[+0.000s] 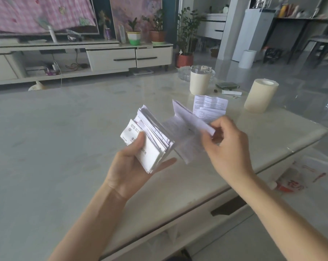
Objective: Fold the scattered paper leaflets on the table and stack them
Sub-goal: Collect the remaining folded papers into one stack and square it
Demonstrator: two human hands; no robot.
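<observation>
The left hand [134, 163] is gripping the stack [151, 146], thumb on top pressing the folds flat. The right hand [227, 147] is pinching a half-folded leaflet [185, 129] beside it, probably to add it.

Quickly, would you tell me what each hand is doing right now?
Left hand: grips the stack of folded leaflets.
Right hand: pinches a partly folded leaflet.

We have one wide-angle view, worn on the head, looking forward and down across the tabletop [65, 138] from its near edge. The left hand [130, 166] and right hand [227, 149] sit close beneath us, at mid-frame.
</observation>
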